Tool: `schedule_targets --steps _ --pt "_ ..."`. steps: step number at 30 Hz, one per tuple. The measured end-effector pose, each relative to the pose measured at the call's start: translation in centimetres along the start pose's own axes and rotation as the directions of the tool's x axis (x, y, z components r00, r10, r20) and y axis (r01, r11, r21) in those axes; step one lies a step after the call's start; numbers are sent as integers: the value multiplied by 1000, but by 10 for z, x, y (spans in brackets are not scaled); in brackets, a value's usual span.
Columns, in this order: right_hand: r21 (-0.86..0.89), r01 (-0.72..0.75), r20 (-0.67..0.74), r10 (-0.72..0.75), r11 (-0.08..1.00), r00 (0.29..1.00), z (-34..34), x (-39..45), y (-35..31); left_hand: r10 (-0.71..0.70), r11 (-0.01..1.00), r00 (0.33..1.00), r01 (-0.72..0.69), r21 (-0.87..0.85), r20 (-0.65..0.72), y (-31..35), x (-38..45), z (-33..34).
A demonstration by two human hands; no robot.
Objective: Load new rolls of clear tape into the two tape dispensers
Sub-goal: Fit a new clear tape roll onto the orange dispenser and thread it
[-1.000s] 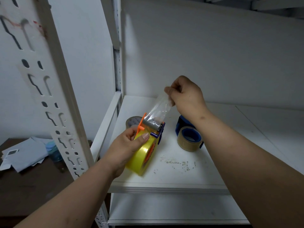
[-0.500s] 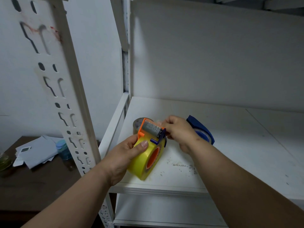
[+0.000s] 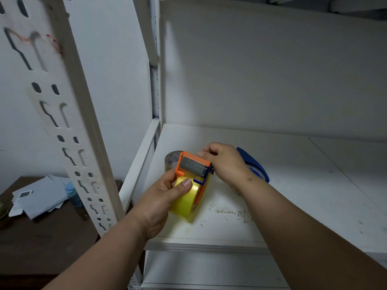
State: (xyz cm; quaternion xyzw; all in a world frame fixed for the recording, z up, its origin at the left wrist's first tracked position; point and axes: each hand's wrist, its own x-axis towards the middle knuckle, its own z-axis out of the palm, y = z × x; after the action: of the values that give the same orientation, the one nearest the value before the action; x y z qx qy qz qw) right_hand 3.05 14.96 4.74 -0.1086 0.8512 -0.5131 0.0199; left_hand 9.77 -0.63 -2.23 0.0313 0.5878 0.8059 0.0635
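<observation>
Nearest, the left hand (image 3: 165,197) grips the orange tape dispenser (image 3: 193,174) from its nine o'clock side, thumb pressed on the yellowish roll of tape (image 3: 188,200) loaded in it — the roll's lower edge sits just above the front of the white shelf (image 3: 293,185). The dispenser's grey roller (image 3: 192,166) lies across the top, at twelve o'clock of the roll, with a dark blue piece at its three o'clock end.

The right hand (image 3: 225,162) comes in from three o'clock, fingers curled and pinching at the far end of the roller; what exactly it pinches is hidden by the knuckles.

On the shelf at five o'clock of the roll lies a patch of small crumbs (image 3: 228,212). Just behind the orange dispenser, at eleven o'clock, a second roll of tape (image 3: 172,159) stands partly hidden. Beyond the right wrist, at two o'clock, the blue tape dispenser (image 3: 254,166) rests on the shelf.

Far off at nine o'clock, past the slotted shelf post (image 3: 69,122), a dark tabletop (image 3: 41,237) carries papers (image 3: 35,200) and a small blue-capped bottle (image 3: 73,194).
</observation>
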Motion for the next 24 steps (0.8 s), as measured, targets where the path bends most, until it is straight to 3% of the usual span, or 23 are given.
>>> schedule_targets --steps 6,12,15,20,22,24 --pt "-172 54 74 -42 984 996 -7 -5 5 -8 999 1000 8 -32 8 -7 6 -1" --pt "-131 178 2 -179 975 984 2 -11 -6 -36 999 999 35 21 37 1 12 -5" --pt "-183 99 11 -99 978 995 -2 -3 0 -45 999 998 45 19 37 1 12 -5" --pt "17 -181 203 174 983 964 -10 4 13 -61 998 998 62 -17 33 2 11 -9" --pt "9 -198 154 195 980 969 -10 8 20 -73 997 997 74 -20 38 3 11 -9" --pt "20 -184 -2 184 983 983 -10 9 24 -78 997 996 79 -15 41 3 11 -9"
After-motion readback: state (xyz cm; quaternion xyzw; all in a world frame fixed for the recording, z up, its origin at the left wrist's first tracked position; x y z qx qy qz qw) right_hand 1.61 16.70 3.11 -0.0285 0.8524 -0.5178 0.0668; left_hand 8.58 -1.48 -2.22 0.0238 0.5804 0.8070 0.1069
